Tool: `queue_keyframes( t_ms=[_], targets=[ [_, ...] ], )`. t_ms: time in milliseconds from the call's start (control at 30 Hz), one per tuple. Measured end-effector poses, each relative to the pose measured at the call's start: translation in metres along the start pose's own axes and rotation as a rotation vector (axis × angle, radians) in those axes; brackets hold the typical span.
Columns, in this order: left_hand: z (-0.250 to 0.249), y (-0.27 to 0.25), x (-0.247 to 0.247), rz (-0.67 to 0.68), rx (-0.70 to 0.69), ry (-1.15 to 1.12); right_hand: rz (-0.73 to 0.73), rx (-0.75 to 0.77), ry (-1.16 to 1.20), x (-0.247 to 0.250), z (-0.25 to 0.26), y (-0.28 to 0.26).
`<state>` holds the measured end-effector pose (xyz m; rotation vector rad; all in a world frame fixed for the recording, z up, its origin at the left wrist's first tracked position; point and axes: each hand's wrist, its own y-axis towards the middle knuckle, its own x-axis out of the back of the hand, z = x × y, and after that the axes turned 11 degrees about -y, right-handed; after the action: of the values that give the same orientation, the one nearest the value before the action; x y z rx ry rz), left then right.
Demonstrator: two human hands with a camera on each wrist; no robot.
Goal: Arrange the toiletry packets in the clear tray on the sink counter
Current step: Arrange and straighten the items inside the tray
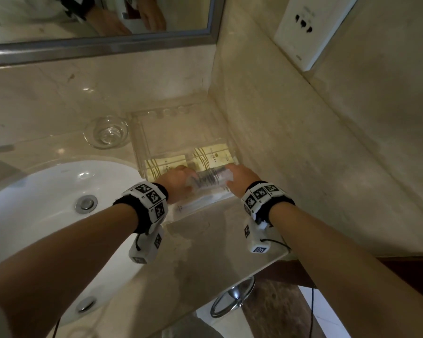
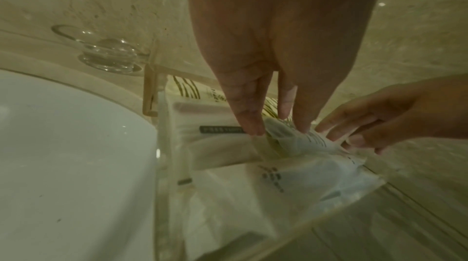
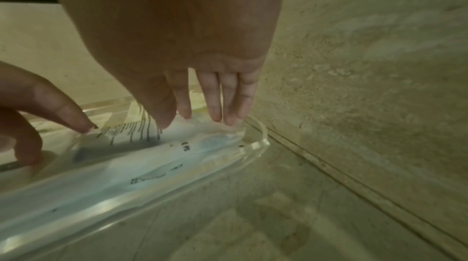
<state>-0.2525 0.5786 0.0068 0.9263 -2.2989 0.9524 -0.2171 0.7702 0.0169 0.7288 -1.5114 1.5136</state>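
Note:
A clear tray point(image 1: 136, 142) sits on the counter against the right wall. Two yellow packets point(image 1: 166, 163) point(image 1: 213, 153) lie flat in its middle, and white packets point(image 1: 198, 203) fill its near end. A translucent packet with black print point(image 1: 209, 179) stretches between my hands just above the white ones. My left hand point(image 1: 180, 178) pinches its left end point(image 2: 291, 139) with fingers pointing down. At the tray's near right corner point(image 3: 263, 141), my right hand point(image 1: 239, 176) pinches the packet's right end point(image 3: 142, 135) between thumb and fingertips point(image 3: 215, 113).
A small glass dish point(image 1: 106, 131) stands left of the tray. The white sink basin point(image 1: 47, 203) lies at the left. The marble side wall point(image 1: 303, 142) runs right beside the tray, with a socket plate point(image 1: 303, 28) higher up. A mirror hangs behind.

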Motion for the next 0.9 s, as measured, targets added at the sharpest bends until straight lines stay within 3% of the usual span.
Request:
queue_keyframes(
  t_ms=[133,433,600,767,900],
  targets=[
    [-0.006,0.006,0.001,0.039,0.036,-0.026,0.084,0.048,-0.041,0.002,0.0,0.0],
    [-0.006,0.021,-0.005,-0.038,0.051,-0.087,0.095,0.054,0.007,0.003,-0.001,-0.002],
    [-0.005,0.023,-0.007,-0.082,0.111,-0.255,0.067,0.058,0.024,0.006,-0.001,-0.003],
    [-0.006,0.022,0.004,-0.029,-0.043,-0.274,-0.089,0.056,0.025,0.018,0.003,0.0],
    [-0.012,0.018,0.01,-0.057,-0.174,-0.337,-0.026,0.147,-0.185,0.022,0.007,0.0]
  ],
)
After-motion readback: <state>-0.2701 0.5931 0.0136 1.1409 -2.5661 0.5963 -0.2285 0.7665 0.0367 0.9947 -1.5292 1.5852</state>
